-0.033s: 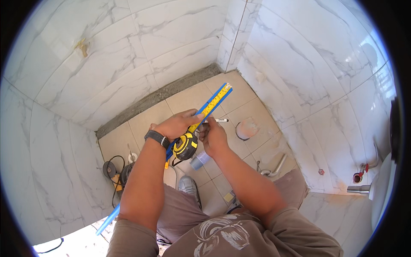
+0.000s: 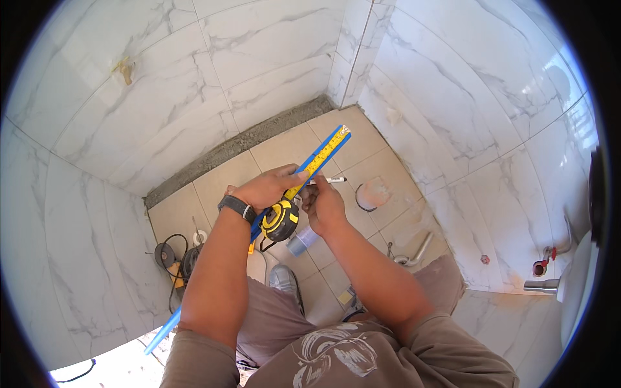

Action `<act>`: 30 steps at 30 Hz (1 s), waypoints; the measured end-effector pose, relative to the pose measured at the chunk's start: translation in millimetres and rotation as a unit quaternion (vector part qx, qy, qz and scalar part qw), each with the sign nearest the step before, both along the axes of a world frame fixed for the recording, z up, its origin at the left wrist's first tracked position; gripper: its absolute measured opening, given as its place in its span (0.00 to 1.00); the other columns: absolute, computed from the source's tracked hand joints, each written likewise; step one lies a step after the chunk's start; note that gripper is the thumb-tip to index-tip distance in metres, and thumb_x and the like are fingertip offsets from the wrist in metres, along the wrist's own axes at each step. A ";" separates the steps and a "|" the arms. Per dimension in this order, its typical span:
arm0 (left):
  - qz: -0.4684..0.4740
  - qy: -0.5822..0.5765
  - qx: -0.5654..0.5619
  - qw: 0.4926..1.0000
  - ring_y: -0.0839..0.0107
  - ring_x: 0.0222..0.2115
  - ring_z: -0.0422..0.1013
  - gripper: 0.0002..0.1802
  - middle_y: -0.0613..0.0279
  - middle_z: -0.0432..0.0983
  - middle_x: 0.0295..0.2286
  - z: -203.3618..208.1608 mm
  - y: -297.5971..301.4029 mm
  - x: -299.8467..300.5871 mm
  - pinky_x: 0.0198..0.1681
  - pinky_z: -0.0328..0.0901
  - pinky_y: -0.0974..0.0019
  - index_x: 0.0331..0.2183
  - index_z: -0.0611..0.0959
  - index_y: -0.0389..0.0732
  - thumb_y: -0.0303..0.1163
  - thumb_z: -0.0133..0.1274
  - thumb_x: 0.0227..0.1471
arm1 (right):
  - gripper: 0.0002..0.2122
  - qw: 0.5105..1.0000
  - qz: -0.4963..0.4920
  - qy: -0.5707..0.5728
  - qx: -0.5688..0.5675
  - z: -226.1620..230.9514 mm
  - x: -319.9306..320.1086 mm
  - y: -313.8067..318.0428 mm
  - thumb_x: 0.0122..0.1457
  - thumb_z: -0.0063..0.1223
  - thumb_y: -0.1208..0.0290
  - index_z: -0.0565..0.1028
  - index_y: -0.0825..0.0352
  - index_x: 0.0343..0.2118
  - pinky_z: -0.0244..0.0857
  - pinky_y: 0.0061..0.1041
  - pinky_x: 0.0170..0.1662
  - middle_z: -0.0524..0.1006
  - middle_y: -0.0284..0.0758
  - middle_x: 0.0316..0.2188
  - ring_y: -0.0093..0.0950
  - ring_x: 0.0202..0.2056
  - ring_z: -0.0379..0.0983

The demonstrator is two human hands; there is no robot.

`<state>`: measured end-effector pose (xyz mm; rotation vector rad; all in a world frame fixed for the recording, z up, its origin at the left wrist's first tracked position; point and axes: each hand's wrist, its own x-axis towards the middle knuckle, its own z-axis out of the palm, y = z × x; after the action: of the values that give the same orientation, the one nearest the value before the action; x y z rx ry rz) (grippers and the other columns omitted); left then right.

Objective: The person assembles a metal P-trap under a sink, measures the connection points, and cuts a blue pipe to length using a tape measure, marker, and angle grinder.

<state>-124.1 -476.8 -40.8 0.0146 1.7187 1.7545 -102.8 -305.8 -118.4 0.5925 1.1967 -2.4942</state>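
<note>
My left hand (image 2: 268,187) is closed around a long blue pipe (image 2: 320,169). Its thumb presses the yellow blade of a tape measure (image 2: 280,220) flat along the pipe, and the black and yellow case hangs just below the fingers. My right hand (image 2: 323,208) pinches a slim white pen (image 2: 334,180) with a dark end pointing right. Its fingertips are against the pipe's edge, beside the tape blade. The pipe slants from the far middle back under my left forearm, and its other end shows at the lower left.
Marbled tile walls (image 2: 278,39) meet in the far corner. Beige floor tiles (image 2: 226,184) hold a round drain opening (image 2: 373,194), a bent metal pipe (image 2: 417,252) and a translucent cup (image 2: 302,240). A corded power tool (image 2: 178,262) lies left. Valve fittings (image 2: 546,258) project from the right wall.
The pen's dark end has tipped slightly upward. Both hands, the pipe and the tape measure look unmoved.
</note>
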 end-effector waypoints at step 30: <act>0.012 0.177 -0.273 0.945 0.51 0.43 0.79 0.32 0.40 0.82 0.42 -35.0 -1.2 -7.1 0.49 0.71 0.55 0.52 0.77 0.31 0.50 0.60 0.59 | 0.21 0.970 0.082 -0.073 0.216 -20.2 56.9 85.6 0.61 0.61 0.61 0.71 0.62 0.55 0.72 0.30 0.27 0.80 0.35 0.38 0.30 0.32 0.81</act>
<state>-131.1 -478.0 -75.8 0.0704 2.4295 1.2874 -45.9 -220.2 -138.6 0.7330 1.6672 -2.0230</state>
